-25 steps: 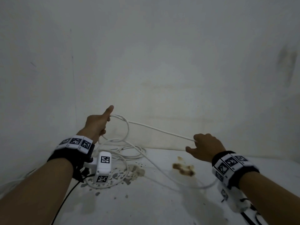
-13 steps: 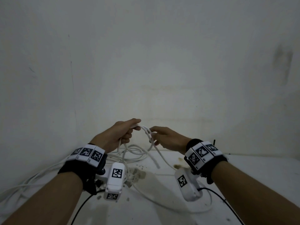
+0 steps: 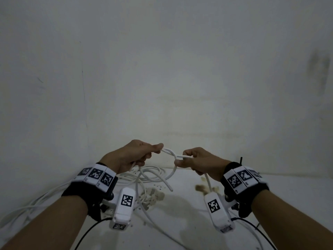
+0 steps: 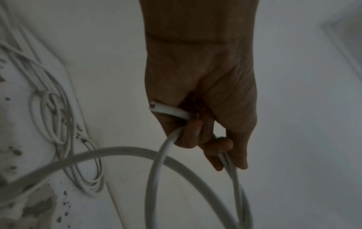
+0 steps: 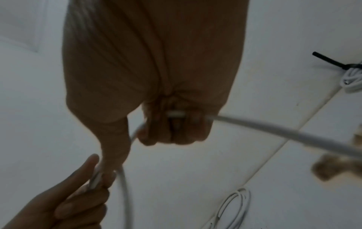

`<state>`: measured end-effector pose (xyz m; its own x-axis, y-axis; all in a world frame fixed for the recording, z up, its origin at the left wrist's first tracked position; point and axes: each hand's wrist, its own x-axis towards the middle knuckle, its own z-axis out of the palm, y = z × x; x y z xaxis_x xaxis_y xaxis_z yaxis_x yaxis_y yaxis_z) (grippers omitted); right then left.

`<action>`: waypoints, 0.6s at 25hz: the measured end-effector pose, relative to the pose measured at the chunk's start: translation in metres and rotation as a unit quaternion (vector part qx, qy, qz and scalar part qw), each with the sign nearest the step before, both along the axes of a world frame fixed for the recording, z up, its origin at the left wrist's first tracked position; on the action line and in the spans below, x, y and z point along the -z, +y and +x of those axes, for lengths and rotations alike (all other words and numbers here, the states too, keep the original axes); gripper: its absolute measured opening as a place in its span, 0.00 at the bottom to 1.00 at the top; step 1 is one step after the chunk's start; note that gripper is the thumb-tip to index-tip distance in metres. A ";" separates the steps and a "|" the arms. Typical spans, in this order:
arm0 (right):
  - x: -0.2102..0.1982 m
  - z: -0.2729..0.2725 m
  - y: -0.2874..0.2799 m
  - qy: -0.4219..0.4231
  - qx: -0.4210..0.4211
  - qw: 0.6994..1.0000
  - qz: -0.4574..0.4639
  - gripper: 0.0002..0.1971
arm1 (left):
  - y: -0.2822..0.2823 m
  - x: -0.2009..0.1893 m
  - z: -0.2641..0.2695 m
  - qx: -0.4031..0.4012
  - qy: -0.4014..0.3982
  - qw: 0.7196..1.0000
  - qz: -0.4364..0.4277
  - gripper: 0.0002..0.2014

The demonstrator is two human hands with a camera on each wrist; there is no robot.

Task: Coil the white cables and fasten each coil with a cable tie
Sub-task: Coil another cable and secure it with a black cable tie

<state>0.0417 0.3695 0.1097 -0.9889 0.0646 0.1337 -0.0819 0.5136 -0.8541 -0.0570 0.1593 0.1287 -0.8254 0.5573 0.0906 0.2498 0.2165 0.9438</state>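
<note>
Head view, my left hand (image 3: pixel 133 156): it is raised above the tabletop (image 3: pixel 180 219) and my fingers are curled around the white cable (image 3: pixel 171 153), with the thumb pressing on top.
Head view, my right hand (image 3: pixel 198 162): it is just beside the left one, at the same height, and it pinches the same cable between thumb and fingers.
Head view, the cable: a short doubled piece runs between my two hands; from there a loop hangs down, and one free end (image 3: pixel 168 187) hangs below it, over the tabletop.
Head view, other cables (image 3: pixel 149 175): a loose pile of white cables lies on the tabletop behind my hands, near the wall (image 3: pixel 162 69).
Head view, tabletop: white, with brown stains (image 3: pixel 202 188) under my right hand.
Left wrist view, my left hand (image 4: pixel 203 100): the fingers (image 4: pixel 192 133) are closed on the cable (image 4: pixel 154 167); a cut end (image 4: pixel 154 106) comes out at the side of the fist, and a big loop hangs below.
Left wrist view, pile: several thin white loops (image 4: pixel 58 124) lie on the tabletop at the left.
Right wrist view, my right hand (image 5: pixel 156 86): it is clenched on the cable (image 5: pixel 274 131), which goes out to the right; it is blurred.
Right wrist view, my left hand (image 5: pixel 74 196): it holds the cable just beside my right thumb.
Right wrist view, finished coil (image 5: pixel 352 80): a white coil lies at the right edge, and a black cable tie (image 5: pixel 331 61) is around it.
</note>
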 end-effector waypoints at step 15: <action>0.006 0.015 0.013 0.030 0.083 0.986 -0.139 0.34 | 0.002 -0.004 0.003 0.119 -0.115 0.984 0.071 0.22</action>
